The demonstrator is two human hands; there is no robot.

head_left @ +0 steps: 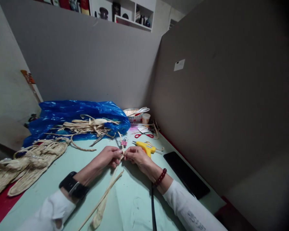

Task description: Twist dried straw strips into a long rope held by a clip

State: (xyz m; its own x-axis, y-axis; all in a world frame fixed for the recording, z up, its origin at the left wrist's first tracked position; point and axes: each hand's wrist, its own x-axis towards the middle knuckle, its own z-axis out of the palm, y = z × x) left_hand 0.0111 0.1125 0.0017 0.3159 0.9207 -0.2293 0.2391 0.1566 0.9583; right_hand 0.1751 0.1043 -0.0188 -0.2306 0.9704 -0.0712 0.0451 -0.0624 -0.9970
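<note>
Your left hand (111, 156) and right hand (137, 156), both pinched closed, hold the straw strip (122, 148) between them over the table (132, 184); tugging hard could split it, a loose pinch could let it slip.

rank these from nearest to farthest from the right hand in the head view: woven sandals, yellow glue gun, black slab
1. Yellow glue gun: just beyond the right hand.
2. Black slab: off to the right.
3. Woven sandals: far left side.
</note>
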